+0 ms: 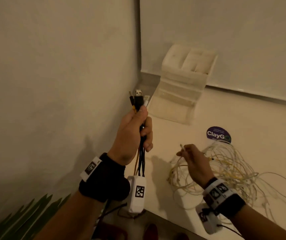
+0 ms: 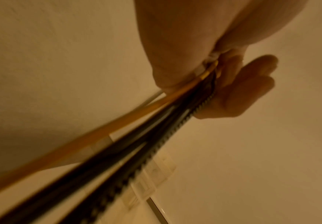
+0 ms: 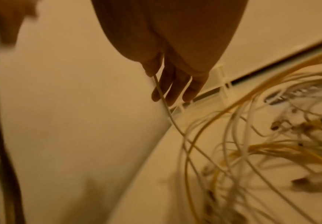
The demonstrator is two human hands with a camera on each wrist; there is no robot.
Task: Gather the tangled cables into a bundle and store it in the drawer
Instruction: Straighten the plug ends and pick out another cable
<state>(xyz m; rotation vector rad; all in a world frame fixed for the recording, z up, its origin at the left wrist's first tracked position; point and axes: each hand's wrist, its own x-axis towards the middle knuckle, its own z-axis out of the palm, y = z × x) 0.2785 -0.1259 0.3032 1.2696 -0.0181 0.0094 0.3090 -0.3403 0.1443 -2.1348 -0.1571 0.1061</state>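
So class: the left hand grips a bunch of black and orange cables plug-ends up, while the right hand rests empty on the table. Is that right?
Not quite. In the head view, the right hand is not empty: it pinches a thin white cable above the tangled pile. The left hand does grip the black and orange cables, plug-ends up.

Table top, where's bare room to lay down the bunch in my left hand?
Bare table lies between the clear organizer, the ClayGo sticker and the right hand. The near left corner under the left hand also looks bare. The right side is crowded with the cable tangle.
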